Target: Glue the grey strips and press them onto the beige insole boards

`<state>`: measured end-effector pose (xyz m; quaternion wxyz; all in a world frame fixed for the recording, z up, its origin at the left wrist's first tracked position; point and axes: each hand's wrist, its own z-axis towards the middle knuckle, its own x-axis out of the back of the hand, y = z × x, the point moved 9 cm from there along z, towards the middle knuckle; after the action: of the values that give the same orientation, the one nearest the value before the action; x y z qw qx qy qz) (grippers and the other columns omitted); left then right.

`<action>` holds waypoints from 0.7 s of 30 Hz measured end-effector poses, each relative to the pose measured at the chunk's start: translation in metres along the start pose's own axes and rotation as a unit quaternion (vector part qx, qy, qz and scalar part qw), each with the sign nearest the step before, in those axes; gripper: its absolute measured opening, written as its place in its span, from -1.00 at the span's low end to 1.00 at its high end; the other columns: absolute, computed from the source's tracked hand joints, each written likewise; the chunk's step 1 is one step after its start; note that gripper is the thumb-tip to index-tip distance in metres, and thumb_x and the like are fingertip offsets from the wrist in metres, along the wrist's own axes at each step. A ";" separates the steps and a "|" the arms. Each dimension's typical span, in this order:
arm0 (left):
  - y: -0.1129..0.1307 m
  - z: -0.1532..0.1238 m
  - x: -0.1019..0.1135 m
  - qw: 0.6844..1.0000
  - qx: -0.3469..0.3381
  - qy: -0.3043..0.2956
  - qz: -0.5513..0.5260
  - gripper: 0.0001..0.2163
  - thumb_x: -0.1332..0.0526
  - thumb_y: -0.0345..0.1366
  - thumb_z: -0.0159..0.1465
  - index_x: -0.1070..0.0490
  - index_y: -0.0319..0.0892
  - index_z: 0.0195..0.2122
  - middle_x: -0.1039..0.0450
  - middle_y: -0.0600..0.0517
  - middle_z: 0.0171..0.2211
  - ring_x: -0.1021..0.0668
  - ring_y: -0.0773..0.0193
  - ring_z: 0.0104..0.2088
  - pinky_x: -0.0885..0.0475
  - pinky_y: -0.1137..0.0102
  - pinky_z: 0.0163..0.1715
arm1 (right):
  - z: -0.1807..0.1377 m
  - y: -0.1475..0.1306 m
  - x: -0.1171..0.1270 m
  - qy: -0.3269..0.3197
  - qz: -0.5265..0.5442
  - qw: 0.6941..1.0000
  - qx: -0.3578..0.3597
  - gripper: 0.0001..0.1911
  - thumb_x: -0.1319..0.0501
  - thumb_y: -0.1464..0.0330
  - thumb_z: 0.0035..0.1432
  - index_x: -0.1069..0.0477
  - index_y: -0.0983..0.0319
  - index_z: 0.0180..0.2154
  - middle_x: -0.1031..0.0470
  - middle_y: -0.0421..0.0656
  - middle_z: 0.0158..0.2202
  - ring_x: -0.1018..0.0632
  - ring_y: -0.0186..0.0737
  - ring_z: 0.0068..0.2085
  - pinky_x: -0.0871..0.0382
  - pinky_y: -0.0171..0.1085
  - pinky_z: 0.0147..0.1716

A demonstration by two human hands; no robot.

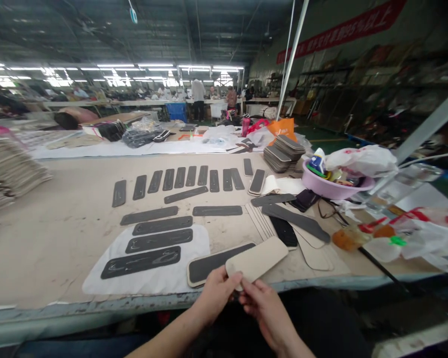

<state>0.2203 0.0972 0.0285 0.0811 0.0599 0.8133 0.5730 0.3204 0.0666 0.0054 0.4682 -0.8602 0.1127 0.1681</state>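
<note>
A beige rounded-end panel (259,258) is held over the table's front edge, tilted up to the right. My left hand (219,284) pinches its near left end, thumb on top. At the same end, my right hand (259,297) has its fingers closed on the edge. Just behind lies a dark grey strip on a beige backing (212,262), partly covered by the held panel. Left of it, dark strips with glossy wet-looking streaks (142,262) rest on a white sheet (97,278). Several smaller grey strips (168,180) lie in a row farther back.
At right stand a stack of panels (283,153) and a lilac basin (323,188) filled with small items. Loose beige panels and dark strips (296,221) overlap beside my right hand. A tall pile of sheets (11,171) occupies the left side. Plastic bags (418,233) crowd the right edge.
</note>
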 end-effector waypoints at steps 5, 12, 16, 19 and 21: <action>-0.009 0.003 0.057 0.997 0.048 0.061 0.019 -0.64 -0.22 -0.02 0.05 -0.35 -0.26 -0.36 -0.33 0.13 -0.65 -0.33 0.44 -0.70 -0.15 0.56 -0.76 | 0.005 0.005 -0.032 -0.087 -0.211 0.972 0.050 -0.70 -0.17 0.14 0.10 -0.42 0.27 -0.38 -0.45 -0.18 -0.46 -0.46 -0.34 -0.47 -0.30 -0.40 -0.53; -0.021 -0.008 0.109 0.985 0.126 0.066 0.093 -0.58 -0.17 0.06 0.03 -0.30 -0.24 -0.34 -0.37 0.10 -0.60 -0.41 0.39 -0.67 -0.21 0.55 -0.72 | 0.003 -0.060 -0.002 0.027 -0.569 0.745 0.348 -0.65 -0.09 0.40 0.12 -0.34 0.19 -0.02 -0.39 -0.04 -0.06 -0.41 -0.08 -0.04 -0.32 -0.11 -0.04; -0.021 -0.012 0.126 0.948 0.130 0.067 0.282 -0.61 -0.04 0.08 0.12 -0.29 -0.19 -0.48 -0.34 0.09 -0.66 -0.39 0.33 -0.70 -0.18 0.48 -0.70 | 0.024 -0.072 -0.001 0.009 -0.678 0.624 0.389 -0.36 -0.19 0.39 0.04 -0.12 0.18 0.18 -0.15 -0.03 0.18 -0.17 -0.02 0.19 -0.15 -0.03 0.13; 0.007 -0.020 0.145 0.882 0.035 0.145 0.447 -0.65 -0.05 0.02 0.16 -0.36 -0.18 -0.49 -0.40 0.05 -0.60 -0.47 0.26 -0.54 -0.24 0.44 -0.55 | 0.044 -0.068 -0.002 -0.030 -0.713 0.561 0.419 -0.24 -0.25 0.28 -0.01 -0.05 0.17 0.21 -0.05 -0.04 0.24 -0.08 0.04 0.23 -0.12 0.03 0.13; 0.025 -0.026 0.159 0.843 -0.021 0.183 0.505 -0.71 -0.11 -0.03 0.16 -0.41 -0.16 -0.40 -0.44 0.05 -0.54 -0.49 0.24 -0.45 -0.24 0.43 -0.47 | 0.054 -0.066 -0.001 -0.032 -0.710 0.530 0.462 -0.23 -0.25 0.19 0.00 -0.06 0.17 0.21 -0.10 -0.02 0.21 -0.14 0.11 0.20 -0.18 0.09 0.08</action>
<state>0.0596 0.1124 0.0506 -0.3688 0.3545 0.6583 0.5523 0.3331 0.1475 0.0287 0.7687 -0.3142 -0.4884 -0.2682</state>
